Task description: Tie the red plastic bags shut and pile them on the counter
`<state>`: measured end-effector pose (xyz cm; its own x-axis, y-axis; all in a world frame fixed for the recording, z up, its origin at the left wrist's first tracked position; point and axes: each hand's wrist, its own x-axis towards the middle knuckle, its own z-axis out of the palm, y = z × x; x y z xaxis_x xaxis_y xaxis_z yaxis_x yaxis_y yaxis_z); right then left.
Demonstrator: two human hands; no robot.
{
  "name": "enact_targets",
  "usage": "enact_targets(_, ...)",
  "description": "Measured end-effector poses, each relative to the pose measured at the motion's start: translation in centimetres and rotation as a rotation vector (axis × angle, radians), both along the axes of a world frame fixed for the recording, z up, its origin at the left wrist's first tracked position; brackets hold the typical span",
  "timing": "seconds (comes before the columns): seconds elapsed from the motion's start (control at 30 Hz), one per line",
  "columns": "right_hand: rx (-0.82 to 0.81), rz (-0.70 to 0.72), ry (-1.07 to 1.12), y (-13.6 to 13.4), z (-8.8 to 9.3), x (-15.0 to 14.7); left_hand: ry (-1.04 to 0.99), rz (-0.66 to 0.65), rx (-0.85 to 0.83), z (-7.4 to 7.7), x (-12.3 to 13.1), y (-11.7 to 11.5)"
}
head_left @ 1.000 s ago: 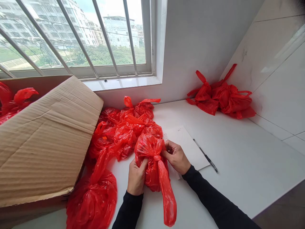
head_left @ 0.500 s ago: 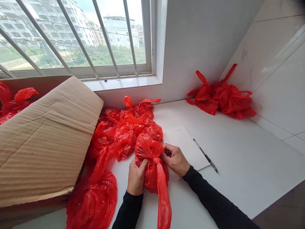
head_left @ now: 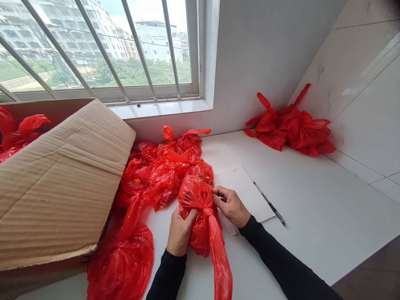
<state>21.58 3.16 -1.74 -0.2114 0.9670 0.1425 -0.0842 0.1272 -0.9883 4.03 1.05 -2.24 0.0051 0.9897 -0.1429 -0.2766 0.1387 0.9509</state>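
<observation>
A knotted red plastic bag [head_left: 200,233] is between my hands above the white tabletop, its long twisted tail hanging toward the front edge of the view. My left hand [head_left: 180,233] grips the bag's left side, thumb pressed on it near the knot. On the other side, my right hand [head_left: 231,206] pinches the plastic at the upper right, thumb and forefinger together. What the bag holds is hidden. Beneath and beyond my right hand lies a white paper pad [head_left: 246,193] with small marks, and a black pen [head_left: 270,205] rests along its right edge.
An open cardboard box [head_left: 62,179] with red bags inside stands at the left. Several tied red bags [head_left: 164,179] lie beside it, one larger bag [head_left: 121,266] in front. More red bags [head_left: 293,129] sit in the back right corner. A barred window is behind.
The held bag has shifted slightly right and turned, its tail swinging to the right. My left thumb has moved a little right with it. My right hand has barely moved.
</observation>
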Motion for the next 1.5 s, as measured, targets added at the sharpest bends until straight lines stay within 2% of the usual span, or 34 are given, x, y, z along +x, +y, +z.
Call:
enact_targets(0.13, -0.036, 0.04, 0.021, -0.05, -0.07, -0.18, 0.048, -0.109, 0.01, 0.41, 0.0, -0.1)
enact_targets(0.37, 0.013, -0.004, 0.049, -0.24, 0.44, -0.7, 0.084, -0.047, 0.036, -0.14, 0.11, 0.02)
enact_targets(0.47, -0.011, -0.026, 0.058, -0.25, 0.59, -0.58, 0.096, -0.063, 0.049, -0.24, 0.02, 0.06)
enact_targets(0.6, -0.053, -0.001, 0.062, -0.21, 0.5, -0.28, 0.109, -0.11, 0.057, 0.1, 0.03, 0.03)
enact_targets(0.83, -0.114, -0.014, 0.202, 0.26, 0.07, -0.04, 0.11, -0.092, 0.021, 0.74, 0.19, -0.05)
enact_targets(1.0, -0.155, 0.05, 0.274, 0.07, 0.29, -0.27, 0.096, -0.078, 0.014, 0.33, 0.04, 0.04)
enact_targets(1.17, -0.13, 0.131, 0.207, -0.12, 0.58, -0.1, 0.096, -0.031, 0.018, -0.09, -0.17, 0.12)
enact_targets(1.33, -0.135, 0.203, 0.191, -0.35, 0.53, -0.14, 0.077, -0.074, 0.008, 0.29, -0.25, 0.03)
enact_targets(1.43, -0.107, 0.175, 0.195, -0.42, 0.53, -0.28, 0.081, -0.11, -0.001, 0.47, -0.19, -0.05)
enact_targets(1.5, -0.088, 0.097, 0.188, -0.32, 0.48, -0.26, 0.093, -0.107, -0.007, 0.56, -0.13, -0.07)
